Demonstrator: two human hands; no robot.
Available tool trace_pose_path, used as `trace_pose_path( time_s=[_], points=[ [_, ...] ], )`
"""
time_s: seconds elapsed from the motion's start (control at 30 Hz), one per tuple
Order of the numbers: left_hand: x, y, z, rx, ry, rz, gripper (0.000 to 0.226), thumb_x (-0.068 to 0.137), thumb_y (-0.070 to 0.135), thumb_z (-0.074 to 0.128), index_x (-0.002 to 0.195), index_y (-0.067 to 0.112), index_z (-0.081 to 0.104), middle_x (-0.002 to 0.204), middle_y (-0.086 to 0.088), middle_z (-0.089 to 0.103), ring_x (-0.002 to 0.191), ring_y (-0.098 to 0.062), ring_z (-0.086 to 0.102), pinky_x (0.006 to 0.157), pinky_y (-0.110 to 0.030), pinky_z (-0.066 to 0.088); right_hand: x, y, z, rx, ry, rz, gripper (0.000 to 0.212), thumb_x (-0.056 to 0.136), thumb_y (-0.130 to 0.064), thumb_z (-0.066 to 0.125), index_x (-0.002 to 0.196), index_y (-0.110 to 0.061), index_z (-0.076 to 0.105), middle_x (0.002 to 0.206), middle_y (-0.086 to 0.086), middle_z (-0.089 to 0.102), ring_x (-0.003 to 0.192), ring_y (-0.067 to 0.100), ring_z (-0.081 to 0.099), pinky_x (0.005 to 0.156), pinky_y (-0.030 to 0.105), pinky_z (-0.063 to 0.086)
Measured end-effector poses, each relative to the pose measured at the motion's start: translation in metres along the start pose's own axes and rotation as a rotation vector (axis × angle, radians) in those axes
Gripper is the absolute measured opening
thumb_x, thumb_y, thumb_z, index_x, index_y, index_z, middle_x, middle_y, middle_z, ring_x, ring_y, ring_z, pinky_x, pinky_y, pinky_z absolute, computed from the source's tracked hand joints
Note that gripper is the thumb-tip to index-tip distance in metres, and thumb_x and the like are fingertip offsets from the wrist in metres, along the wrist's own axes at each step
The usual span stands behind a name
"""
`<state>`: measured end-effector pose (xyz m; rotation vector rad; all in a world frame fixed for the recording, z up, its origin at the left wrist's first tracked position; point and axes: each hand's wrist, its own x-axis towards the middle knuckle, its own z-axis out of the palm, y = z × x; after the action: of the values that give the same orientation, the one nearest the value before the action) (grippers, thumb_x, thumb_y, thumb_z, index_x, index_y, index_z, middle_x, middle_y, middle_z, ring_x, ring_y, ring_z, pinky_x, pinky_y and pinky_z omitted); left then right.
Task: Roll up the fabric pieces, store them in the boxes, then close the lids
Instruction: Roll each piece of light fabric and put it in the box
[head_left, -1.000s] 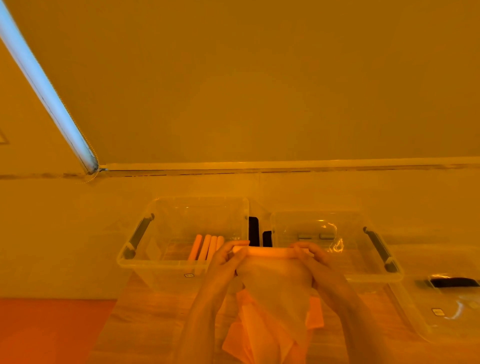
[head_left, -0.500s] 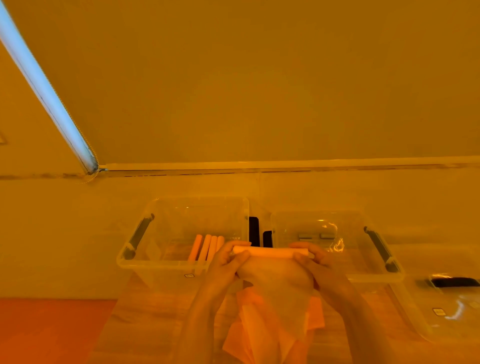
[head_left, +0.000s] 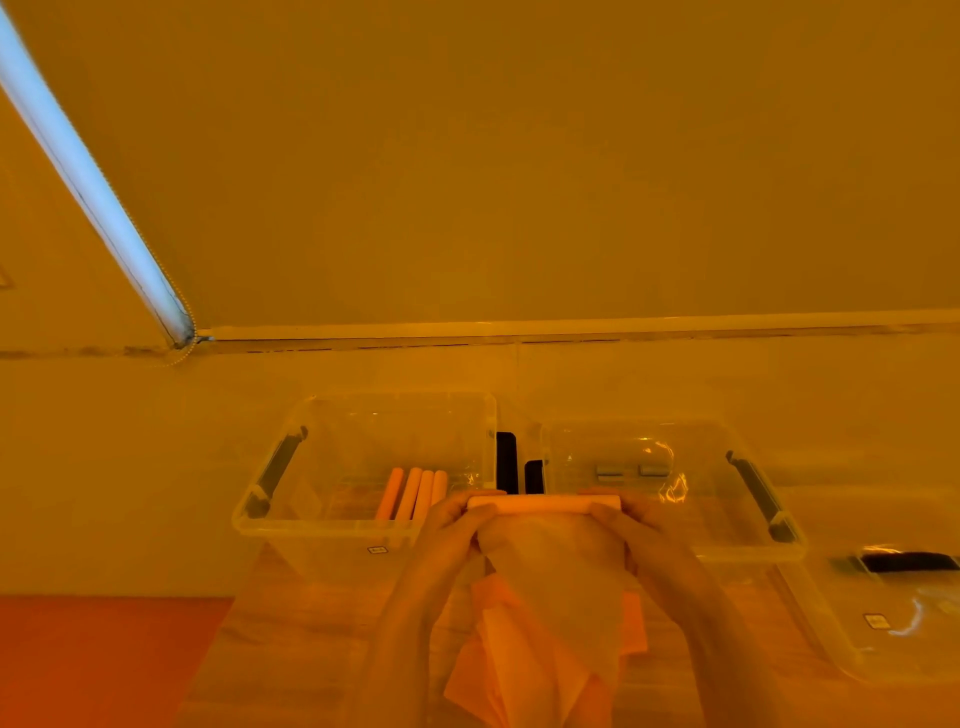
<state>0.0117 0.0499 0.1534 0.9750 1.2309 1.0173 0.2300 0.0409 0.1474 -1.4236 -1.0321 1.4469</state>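
Gripping the two ends of a half-rolled fabric piece, our left hand and right hand curl their fingers round the roll, its loose tail hanging toward us over a pile of orange fabric pieces on the wooden table. Just beyond our left hand, the left clear box holds four rolled pieces side by side. Beyond our right hand stands the right clear box, and a clear lid lies beside it at far right.
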Motion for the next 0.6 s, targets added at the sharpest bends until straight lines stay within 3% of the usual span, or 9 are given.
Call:
trace_pose_path(
  time_s=[0.07, 0.17, 0.3, 0.4, 0.47, 0.53, 0.6],
  points=[
    [-0.001, 0.001, 0.0, 0.01, 0.011, 0.013, 0.014, 0.093, 0.019, 0.059, 0.093, 0.028, 0.069, 0.107, -0.007, 0.065, 0.099, -0.022, 0.063, 0.089, -0.046, 0.054, -0.002, 0.0, -0.001, 0.024, -0.026, 0.005, 0.023, 0.092, -0.029, 0.056, 0.112, -0.025, 0.066, 0.117, 0.01, 0.062, 0.104, 0.031, 0.062, 0.083, 0.052, 0.056],
    [-0.002, 0.0, -0.001, 0.012, -0.008, 0.052, 0.014, 0.092, 0.019, 0.06, 0.093, 0.027, 0.072, 0.11, -0.005, 0.063, 0.099, -0.02, 0.062, 0.075, -0.037, 0.058, -0.007, -0.002, -0.002, 0.016, -0.065, 0.004, 0.022, 0.094, -0.027, 0.053, 0.112, -0.022, 0.065, 0.117, 0.009, 0.058, 0.103, 0.03, 0.061, 0.073, 0.042, 0.059],
    [-0.002, -0.002, -0.002, 0.007, -0.043, 0.073, 0.017, 0.09, 0.018, 0.061, 0.099, 0.026, 0.073, 0.116, -0.007, 0.062, 0.104, -0.025, 0.062, 0.089, -0.049, 0.054, -0.007, -0.003, 0.0, 0.049, -0.029, 0.01, 0.016, 0.092, -0.025, 0.058, 0.105, -0.025, 0.068, 0.118, 0.007, 0.057, 0.106, 0.032, 0.058, 0.078, 0.046, 0.057],
    [-0.004, -0.002, 0.001, -0.004, -0.022, 0.081, 0.016, 0.092, 0.022, 0.058, 0.099, 0.023, 0.073, 0.114, -0.006, 0.063, 0.1, -0.021, 0.062, 0.086, -0.043, 0.054, -0.006, -0.005, 0.005, -0.042, 0.043, -0.038, 0.019, 0.088, -0.037, 0.058, 0.098, -0.023, 0.068, 0.112, 0.005, 0.059, 0.102, 0.029, 0.058, 0.078, 0.043, 0.055],
    [-0.005, -0.001, 0.005, 0.015, 0.001, 0.085, 0.017, 0.092, 0.028, 0.056, 0.098, 0.024, 0.072, 0.113, -0.002, 0.063, 0.099, -0.018, 0.061, 0.083, -0.04, 0.055, -0.008, -0.008, 0.008, -0.08, 0.059, -0.07, 0.015, 0.091, -0.032, 0.057, 0.096, -0.021, 0.066, 0.111, 0.007, 0.058, 0.098, 0.027, 0.058, 0.068, 0.034, 0.052],
    [-0.003, -0.001, 0.005, 0.043, 0.012, 0.079, 0.018, 0.091, 0.03, 0.057, 0.102, 0.026, 0.071, 0.114, 0.0, 0.062, 0.102, -0.017, 0.06, 0.087, -0.042, 0.054, -0.008, -0.008, 0.007, -0.062, 0.055, -0.066, 0.014, 0.091, -0.027, 0.059, 0.102, -0.021, 0.064, 0.114, 0.006, 0.056, 0.098, 0.026, 0.058, 0.063, 0.029, 0.052],
    [-0.002, -0.001, 0.004, 0.042, 0.017, 0.047, 0.017, 0.091, 0.029, 0.058, 0.103, 0.024, 0.069, 0.111, -0.002, 0.064, 0.1, -0.017, 0.062, 0.086, -0.04, 0.055, -0.007, -0.006, 0.005, -0.027, 0.041, -0.027, 0.026, 0.089, -0.027, 0.061, 0.115, -0.024, 0.059, 0.117, 0.006, 0.054, 0.1, 0.028, 0.06, 0.068, 0.035, 0.057]
  ],
)
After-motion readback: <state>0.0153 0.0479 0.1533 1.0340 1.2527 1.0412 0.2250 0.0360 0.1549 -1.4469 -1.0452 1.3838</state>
